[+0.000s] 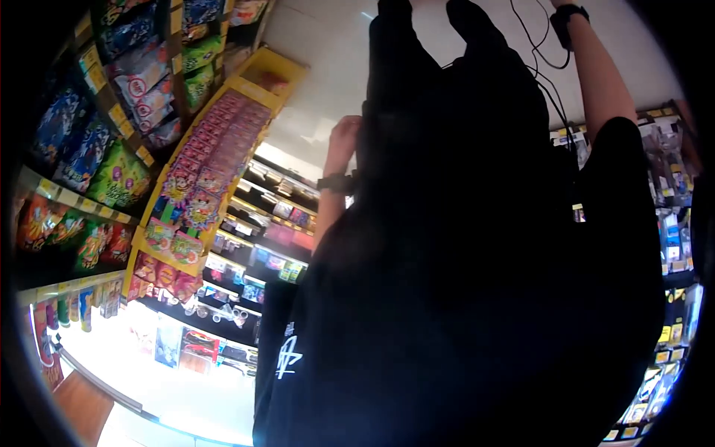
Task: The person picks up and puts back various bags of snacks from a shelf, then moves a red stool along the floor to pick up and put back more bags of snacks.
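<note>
My left hand (344, 140) hangs beside my dark-clothed thigh, with a dark band on its wrist. Its fingers look curled in, and no object shows in them; part of the hand is hidden against the clothing. Raised to the top edge of the view is my right arm, with a black band (569, 15) round the wrist. Only a sliver of my right hand (559, 2) shows, its fingers cut off by the frame. Thin black cables (551, 83) run near that wrist and down beside my body.
On the left, shelves hold bagged snacks (123, 175). A yellow display stand (287, 73) carries rows of pink packets (223, 127). Lit shelves (261, 201) with small goods lie behind my left arm, and more packaged goods (672, 238) line the right. Pale floor (313, 45) shows at the top.
</note>
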`<state>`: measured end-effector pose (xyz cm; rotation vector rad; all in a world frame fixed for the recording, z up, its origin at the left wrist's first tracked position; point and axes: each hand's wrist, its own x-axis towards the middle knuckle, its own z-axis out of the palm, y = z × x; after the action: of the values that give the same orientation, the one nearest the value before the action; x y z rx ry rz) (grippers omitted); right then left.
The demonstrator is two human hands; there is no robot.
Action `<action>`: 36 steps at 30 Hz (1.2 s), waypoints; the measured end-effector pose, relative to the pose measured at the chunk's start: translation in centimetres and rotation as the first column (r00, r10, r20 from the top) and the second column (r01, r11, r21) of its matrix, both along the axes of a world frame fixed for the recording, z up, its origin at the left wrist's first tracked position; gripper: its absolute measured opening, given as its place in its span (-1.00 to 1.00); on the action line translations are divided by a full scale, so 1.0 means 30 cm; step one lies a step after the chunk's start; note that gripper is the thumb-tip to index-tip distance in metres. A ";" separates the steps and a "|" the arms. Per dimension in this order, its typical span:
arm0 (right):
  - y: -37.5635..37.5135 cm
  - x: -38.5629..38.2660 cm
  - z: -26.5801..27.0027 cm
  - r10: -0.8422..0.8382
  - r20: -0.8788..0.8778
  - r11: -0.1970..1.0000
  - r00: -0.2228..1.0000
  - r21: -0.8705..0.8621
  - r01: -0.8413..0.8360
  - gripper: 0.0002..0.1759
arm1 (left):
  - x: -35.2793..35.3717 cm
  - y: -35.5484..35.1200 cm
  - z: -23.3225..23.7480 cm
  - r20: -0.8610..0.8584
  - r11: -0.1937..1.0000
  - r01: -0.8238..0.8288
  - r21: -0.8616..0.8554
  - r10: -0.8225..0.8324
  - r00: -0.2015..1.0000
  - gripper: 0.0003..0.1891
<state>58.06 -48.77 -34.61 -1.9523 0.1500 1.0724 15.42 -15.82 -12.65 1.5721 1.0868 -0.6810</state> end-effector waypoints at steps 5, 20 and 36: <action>-0.094 -0.197 -0.081 0.039 -0.111 0.999 0.993 -0.023 -0.042 -0.67 | 0.080 -0.014 -0.030 -0.062 0.999 0.020 0.028 -0.018 0.998 -0.81; -0.072 -0.172 0.024 0.084 -0.142 0.987 0.986 -0.123 -0.102 -0.64 | 0.098 -0.015 -0.023 -0.062 0.999 -0.042 0.034 0.044 0.997 -0.81; 0.168 -0.190 0.003 0.400 -0.184 0.916 0.898 0.120 -0.383 -0.63 | -0.124 -0.206 -0.020 0.021 0.926 -0.355 0.128 0.355 0.934 -0.73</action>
<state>52.35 -43.73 -34.51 -1.8380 -0.1842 1.5204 11.70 -21.99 -13.24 1.4282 1.3978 -0.3714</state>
